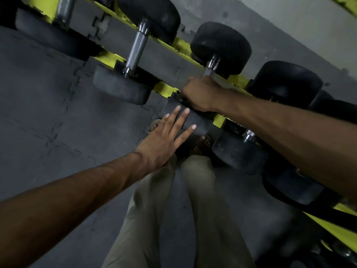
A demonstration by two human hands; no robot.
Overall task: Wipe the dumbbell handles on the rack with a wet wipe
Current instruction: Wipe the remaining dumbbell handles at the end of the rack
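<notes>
Yellow rack [164, 88] rails hold the dumbbells in a row. The right hand [201, 93] wraps tight round the middle dumbbell handle [211, 67], likely to rub it. The wet wipe is hidden. The left hand [164, 140] lies flat on the near rubber end [201, 122], likely to stop it rolling.

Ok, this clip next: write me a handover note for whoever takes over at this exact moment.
Left grip: open, straight fingers resting on the near head of the dumbbell being worked.
Right grip: curled round that dumbbell's handle; the wet wipe is not visible, possibly under the palm.
The dumbbell lies on the yellow rack, others either side.
Done: cannot tell which handles are wiped.
Left: finish this handle, then the rest, such as the bare handle alongside.
</notes>
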